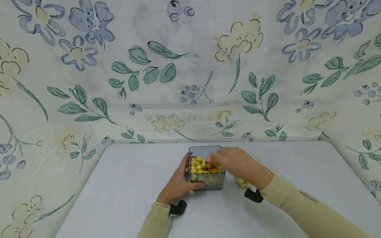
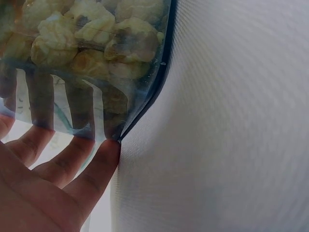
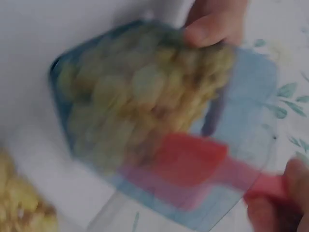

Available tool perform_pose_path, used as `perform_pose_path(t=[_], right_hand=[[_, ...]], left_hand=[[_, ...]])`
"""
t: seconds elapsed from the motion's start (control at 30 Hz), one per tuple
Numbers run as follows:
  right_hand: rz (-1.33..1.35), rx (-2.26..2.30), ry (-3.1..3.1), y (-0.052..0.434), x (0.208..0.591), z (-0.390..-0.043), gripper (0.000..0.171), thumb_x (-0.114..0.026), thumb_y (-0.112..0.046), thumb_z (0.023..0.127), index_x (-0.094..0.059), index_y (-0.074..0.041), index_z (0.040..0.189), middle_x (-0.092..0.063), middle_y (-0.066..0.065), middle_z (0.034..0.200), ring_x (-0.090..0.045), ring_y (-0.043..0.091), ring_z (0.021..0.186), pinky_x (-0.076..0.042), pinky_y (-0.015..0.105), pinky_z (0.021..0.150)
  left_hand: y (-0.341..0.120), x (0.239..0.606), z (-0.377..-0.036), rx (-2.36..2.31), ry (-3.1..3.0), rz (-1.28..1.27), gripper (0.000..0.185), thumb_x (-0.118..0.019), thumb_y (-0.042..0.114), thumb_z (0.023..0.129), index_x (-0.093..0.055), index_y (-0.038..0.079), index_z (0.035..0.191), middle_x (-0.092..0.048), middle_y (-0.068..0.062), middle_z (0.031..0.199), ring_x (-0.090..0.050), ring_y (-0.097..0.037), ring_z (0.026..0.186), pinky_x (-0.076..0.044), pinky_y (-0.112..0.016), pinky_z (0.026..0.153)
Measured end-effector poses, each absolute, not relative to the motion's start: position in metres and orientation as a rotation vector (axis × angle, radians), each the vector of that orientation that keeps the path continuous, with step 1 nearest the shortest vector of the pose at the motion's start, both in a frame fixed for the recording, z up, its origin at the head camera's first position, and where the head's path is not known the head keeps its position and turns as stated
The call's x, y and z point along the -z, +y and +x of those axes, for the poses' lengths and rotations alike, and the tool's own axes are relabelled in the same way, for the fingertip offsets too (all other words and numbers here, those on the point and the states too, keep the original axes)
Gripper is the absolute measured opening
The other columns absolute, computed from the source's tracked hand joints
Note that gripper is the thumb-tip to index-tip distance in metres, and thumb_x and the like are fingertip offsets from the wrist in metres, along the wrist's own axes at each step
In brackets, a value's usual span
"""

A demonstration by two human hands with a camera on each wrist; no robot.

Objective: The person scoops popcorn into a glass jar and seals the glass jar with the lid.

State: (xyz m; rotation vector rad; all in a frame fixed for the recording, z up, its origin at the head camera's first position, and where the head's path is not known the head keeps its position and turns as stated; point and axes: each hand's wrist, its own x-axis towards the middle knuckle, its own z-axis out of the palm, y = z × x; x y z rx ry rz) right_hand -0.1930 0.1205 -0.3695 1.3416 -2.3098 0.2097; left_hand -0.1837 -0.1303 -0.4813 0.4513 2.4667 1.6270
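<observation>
A clear square container (image 1: 206,167) partly filled with yellow popcorn (image 1: 200,165) stands on the white table (image 1: 125,185). My left hand (image 1: 178,183) grips its left and front wall, fingers curled round the corner (image 2: 72,159). My right hand (image 1: 238,163) hovers over the container's right side and pinches a pink spatula (image 1: 209,159). In the right wrist view the red-pink spatula (image 3: 193,159) has its blade down inside the container (image 3: 159,130) beside the popcorn (image 3: 140,96), with my fingers (image 3: 289,193) on its handle. The left wrist view shows popcorn (image 2: 91,38) through the wall.
A second clear bowl with popcorn (image 1: 241,181) sits on the table just right of the container, mostly hidden under my right wrist. A floral cloth (image 1: 190,66) hangs behind and at both sides of the table. The table's left half lies bare.
</observation>
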Motion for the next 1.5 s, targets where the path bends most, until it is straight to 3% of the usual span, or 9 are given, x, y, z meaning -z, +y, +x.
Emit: perform_pose_path(t=[0.23, 0.43, 0.67, 0.8, 1.3, 1.5], right_hand=[[0.993, -0.678, -2.587, 0.121, 0.369, -0.201, 0.010, -0.067, -0.010, 0.097, -0.072, -0.001, 0.096, -0.069, 0.003, 0.077, -0.054, 0.006, 0.058, -0.051, 0.020, 0.057], [0.937, -0.689, -2.581, 0.116, 0.374, -0.196, 0.012, -0.068, -0.011, 0.097, -0.073, 0.000, 0.096, -0.072, 0.005, 0.079, -0.061, 0.009, 0.061, -0.053, 0.019, 0.058], [0.692, -0.944, -2.676, 0.116, 0.375, -0.191, 0.015, -0.065, -0.013, 0.099, -0.073, -0.001, 0.095, -0.054, -0.006, 0.058, -0.047, 0.005, 0.050, -0.047, 0.023, 0.053], [0.555, -1.083, -2.649, 0.118, 0.374, -0.190, 0.014, -0.065, -0.010, 0.099, -0.073, -0.001, 0.092, -0.055, -0.005, 0.057, -0.049, 0.007, 0.050, -0.046, 0.024, 0.050], [0.477, -1.269, -2.712, 0.118, 0.376, -0.189, 0.018, -0.064, -0.011, 0.099, -0.075, 0.000, 0.090, -0.061, -0.002, 0.060, -0.058, 0.010, 0.052, -0.047, 0.024, 0.048], [0.396, -1.348, -2.673, 0.110, 0.383, -0.187, 0.018, -0.063, -0.010, 0.100, -0.074, 0.004, 0.095, -0.063, 0.003, 0.061, -0.064, 0.020, 0.055, -0.046, 0.022, 0.046]], left_hand=[[-0.129, 0.481, -0.183, -1.612, 2.463, 0.442, 0.125, -0.091, 0.035, 0.074, -0.006, 0.015, 0.163, -0.027, -0.012, 0.162, -0.030, -0.033, 0.147, -0.028, -0.053, 0.119], [-0.128, 0.479, -0.184, -1.609, 2.467, 0.446, 0.123, -0.090, 0.033, 0.075, -0.006, 0.014, 0.163, -0.028, -0.014, 0.162, -0.030, -0.035, 0.146, -0.028, -0.055, 0.119], [-0.128, 0.480, -0.184, -1.607, 2.460, 0.446, 0.123, -0.090, 0.034, 0.076, -0.006, 0.015, 0.163, -0.026, -0.013, 0.163, -0.029, -0.033, 0.147, -0.029, -0.053, 0.119], [-0.128, 0.479, -0.184, -1.611, 2.463, 0.446, 0.125, -0.091, 0.035, 0.074, -0.005, 0.014, 0.163, -0.026, -0.013, 0.162, -0.028, -0.032, 0.148, -0.029, -0.052, 0.119], [-0.129, 0.481, -0.183, -1.595, 2.482, 0.433, 0.125, -0.091, 0.036, 0.074, -0.005, 0.014, 0.163, -0.028, -0.012, 0.162, -0.029, -0.033, 0.147, -0.028, -0.055, 0.119], [-0.129, 0.481, -0.183, -1.619, 2.461, 0.461, 0.123, -0.090, 0.032, 0.076, -0.005, 0.013, 0.163, -0.028, -0.010, 0.162, -0.028, -0.031, 0.148, -0.029, -0.053, 0.119]])
